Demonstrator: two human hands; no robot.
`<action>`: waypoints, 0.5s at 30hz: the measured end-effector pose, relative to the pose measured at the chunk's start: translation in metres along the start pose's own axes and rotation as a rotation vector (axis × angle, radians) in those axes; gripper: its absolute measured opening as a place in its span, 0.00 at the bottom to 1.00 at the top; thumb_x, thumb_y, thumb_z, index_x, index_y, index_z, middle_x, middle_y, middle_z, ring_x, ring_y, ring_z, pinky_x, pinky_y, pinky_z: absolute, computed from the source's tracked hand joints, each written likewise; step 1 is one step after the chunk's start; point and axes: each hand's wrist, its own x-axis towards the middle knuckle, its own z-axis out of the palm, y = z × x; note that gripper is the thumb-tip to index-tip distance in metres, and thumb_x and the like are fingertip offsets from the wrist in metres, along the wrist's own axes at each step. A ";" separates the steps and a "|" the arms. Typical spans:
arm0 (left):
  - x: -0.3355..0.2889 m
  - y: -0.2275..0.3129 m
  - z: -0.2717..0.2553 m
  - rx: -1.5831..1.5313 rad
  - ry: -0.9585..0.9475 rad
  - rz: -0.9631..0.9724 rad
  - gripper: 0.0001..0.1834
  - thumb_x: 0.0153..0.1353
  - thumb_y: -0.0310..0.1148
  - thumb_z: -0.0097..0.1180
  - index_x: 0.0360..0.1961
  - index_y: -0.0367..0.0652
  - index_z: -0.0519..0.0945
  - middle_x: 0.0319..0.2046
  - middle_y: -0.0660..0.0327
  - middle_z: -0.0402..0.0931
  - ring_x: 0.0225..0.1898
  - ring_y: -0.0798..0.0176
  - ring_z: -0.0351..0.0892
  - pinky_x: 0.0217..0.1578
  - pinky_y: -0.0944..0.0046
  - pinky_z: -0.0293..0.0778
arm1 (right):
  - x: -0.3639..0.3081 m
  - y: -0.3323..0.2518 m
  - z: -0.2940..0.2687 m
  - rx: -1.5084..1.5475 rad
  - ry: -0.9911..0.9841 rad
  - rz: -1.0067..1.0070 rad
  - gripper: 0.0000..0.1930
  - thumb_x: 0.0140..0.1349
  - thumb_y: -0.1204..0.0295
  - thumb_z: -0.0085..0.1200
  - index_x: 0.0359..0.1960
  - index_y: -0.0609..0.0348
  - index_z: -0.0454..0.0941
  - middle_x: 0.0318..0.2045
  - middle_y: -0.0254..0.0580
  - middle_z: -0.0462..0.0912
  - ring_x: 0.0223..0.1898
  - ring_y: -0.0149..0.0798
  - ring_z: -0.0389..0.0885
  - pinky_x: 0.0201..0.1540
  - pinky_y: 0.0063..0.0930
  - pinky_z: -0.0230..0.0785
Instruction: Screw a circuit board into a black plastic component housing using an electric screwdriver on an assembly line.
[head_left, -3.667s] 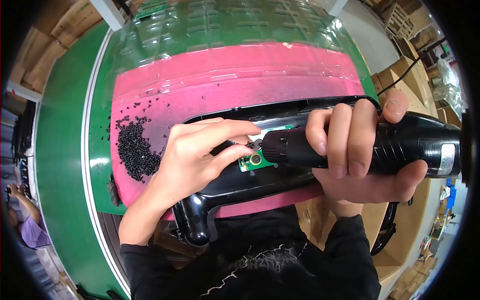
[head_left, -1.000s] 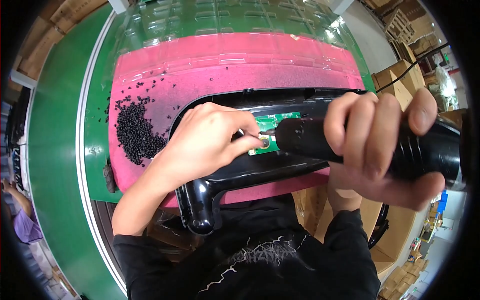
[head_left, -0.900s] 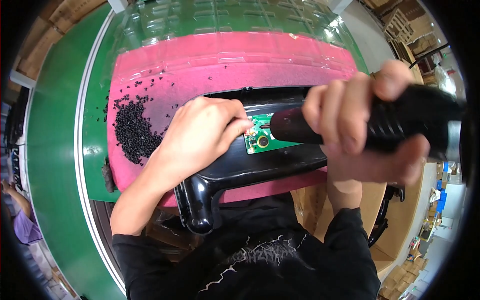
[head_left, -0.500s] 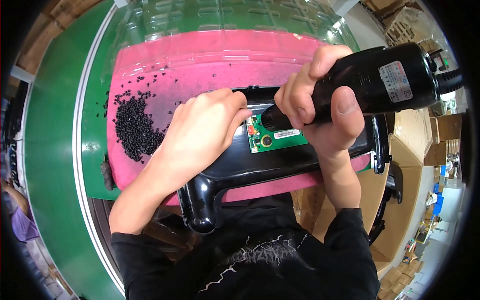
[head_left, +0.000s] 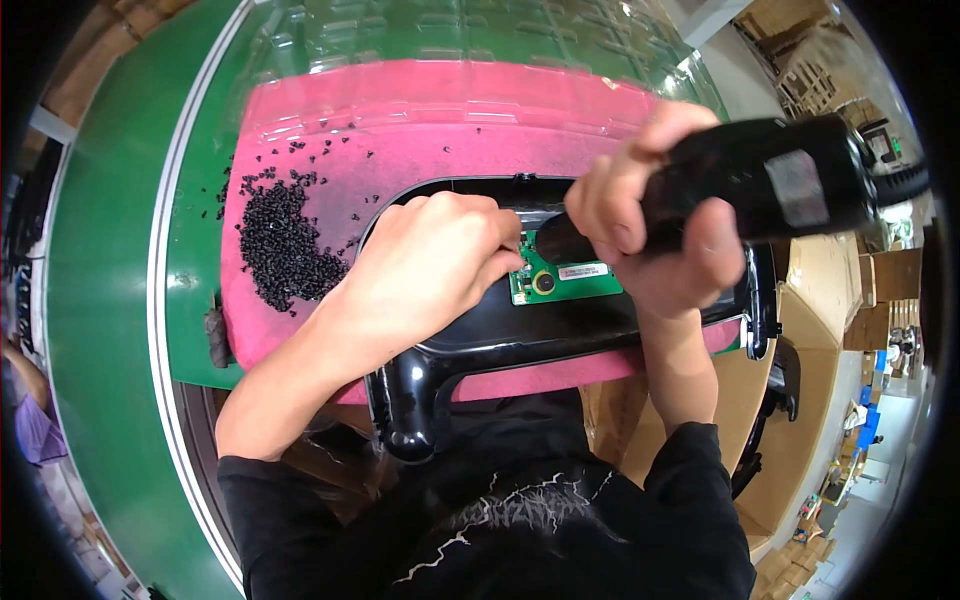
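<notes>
Driver [head_left: 760,185] clamped in our right hand [head_left: 660,240], lying left-right, tip just right of the board [head_left: 560,285]; left hand [head_left: 430,265] curled shut on the board's left edge.

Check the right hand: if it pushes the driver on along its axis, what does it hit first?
Most likely the green circuit board in the black housing: the right hand aims the black electric screwdriver down-left at it. Depth unclear; tip hidden.

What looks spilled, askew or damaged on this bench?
Black screws lie loose in a heap on the pink mat, with strays scattered toward its top left edge and a few on the green surface; no tray or dish holds them. Nothing looks damaged on the black housing or the green board.
</notes>
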 end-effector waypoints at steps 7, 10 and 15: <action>0.006 -0.001 0.001 -0.020 0.097 0.266 0.09 0.57 0.33 0.66 0.32 0.39 0.81 0.28 0.55 0.79 0.31 0.48 0.81 0.30 0.53 0.76 | 0.004 -0.024 -0.021 0.306 -0.237 -0.232 0.29 0.65 0.42 0.54 0.53 0.53 0.69 0.19 0.24 0.72 0.17 0.23 0.71 0.27 0.22 0.63; 0.006 -0.004 0.003 -0.090 0.126 0.351 0.09 0.56 0.32 0.67 0.32 0.39 0.80 0.27 0.56 0.78 0.29 0.49 0.80 0.28 0.55 0.75 | -0.005 -0.031 -0.018 0.355 -0.164 -0.208 0.28 0.65 0.43 0.55 0.53 0.53 0.69 0.20 0.25 0.74 0.17 0.24 0.72 0.28 0.22 0.64; 0.007 -0.010 0.007 -0.159 0.047 0.370 0.09 0.55 0.30 0.68 0.30 0.36 0.81 0.26 0.55 0.79 0.28 0.50 0.81 0.28 0.57 0.77 | -0.004 -0.023 -0.025 0.364 -0.282 -0.196 0.28 0.65 0.45 0.58 0.53 0.52 0.66 0.21 0.28 0.75 0.16 0.27 0.72 0.25 0.23 0.64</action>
